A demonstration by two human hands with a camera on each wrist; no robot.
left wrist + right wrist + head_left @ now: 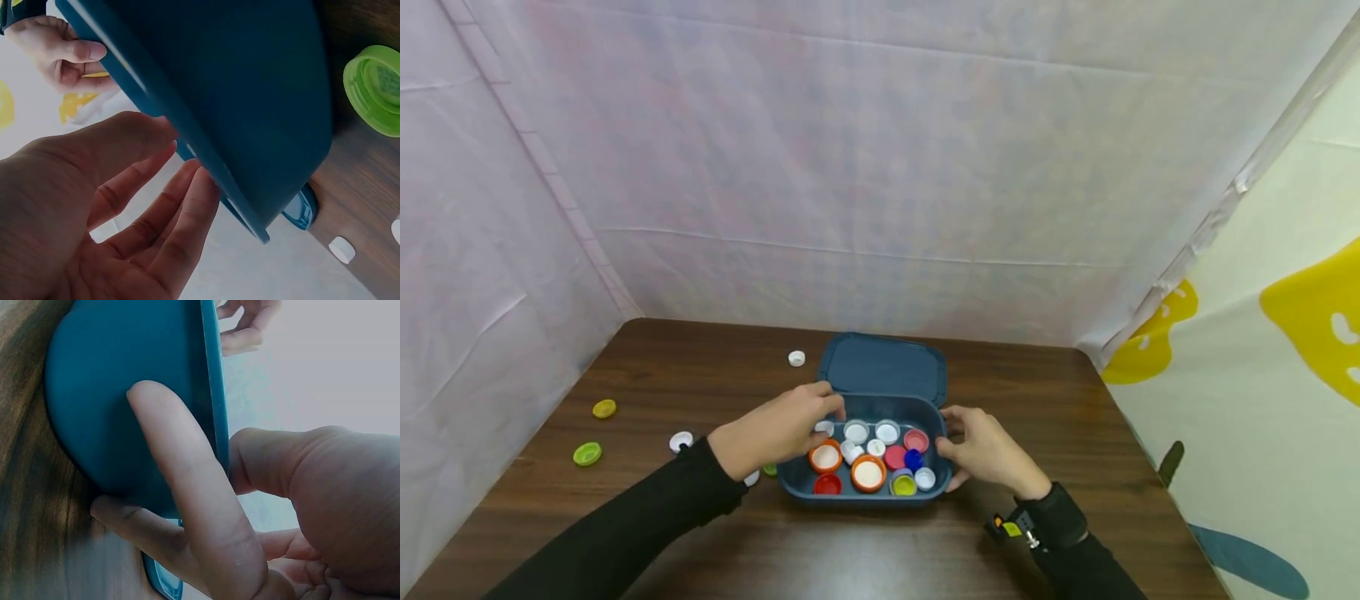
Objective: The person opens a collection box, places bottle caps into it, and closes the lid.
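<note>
At mid-bench, near the front edge, sits a box (865,487): smooth blue plastic, oblong with rounded corners, shallow walls. Its flat lid (882,367) lies open behind it, same blue, same rounded outline.

Inside the box: a loose heap of caps (868,473), small round plastic discs with raised rims. Colours seen: white, orange-rimmed with white centres, red, pink, blue, yellow-green. Some lie hollow side up.

Left hand (778,429): at the box's left rim, fingers curled over the edge toward the caps; the left wrist view shows fingertips (200,187) against the rim's thin lip. It grips the rim, nothing else in it. Right hand (988,454): clasps the box's right end, thumb over the rim, fingers (187,487) laid along the smooth outer wall, per the right wrist view. Both sleeves black; a strap device sits on the right wrist.

Bench (700,542): dark brown wood-grain surface, matte. Scattered on it left of the box: two green caps (587,453), a white cap (681,441) and another white cap (796,358) farther back near the lid.

Pale, creased fabric sheeting walls off the back and left; a cream sheet with yellow shapes hangs at right.
</note>
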